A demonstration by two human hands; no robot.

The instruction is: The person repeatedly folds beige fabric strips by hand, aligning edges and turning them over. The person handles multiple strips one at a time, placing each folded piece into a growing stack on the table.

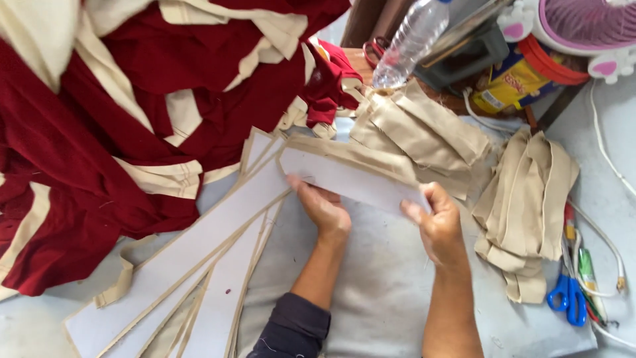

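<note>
On the grey work table (384, 292), seen from above:

Left hand (326, 211): fingers are curling closed around the lower edge of one white strip (351, 180), near its left end; thumb is lying on top.

Right hand (436, 222): fingers are pinching shut on the same strip at its right end; how tightly, cannot tell.

White strip: it is being held flat between both hands, just above the table, tan cloth edging showing along its upper side.

Long strips (199, 265): four or so are lying fanned out to the left of the hands, white faces up with tan borders; exact count is uncertain where they overlap.

Tan cloth piles: two are sitting beyond the hands, one folded stack (424, 129) behind the held strip, one (527, 205) to the right.

Red garments (99, 132): one heap with cream bands is covering the upper left.

Scissors: one blue-handled pair (568, 298) is lying at the right edge.

Bottle: one clear plastic bottle (411, 43) is standing tilted at the top.

Fan: one pink fan (583, 23) is showing in the top right corner.
</note>
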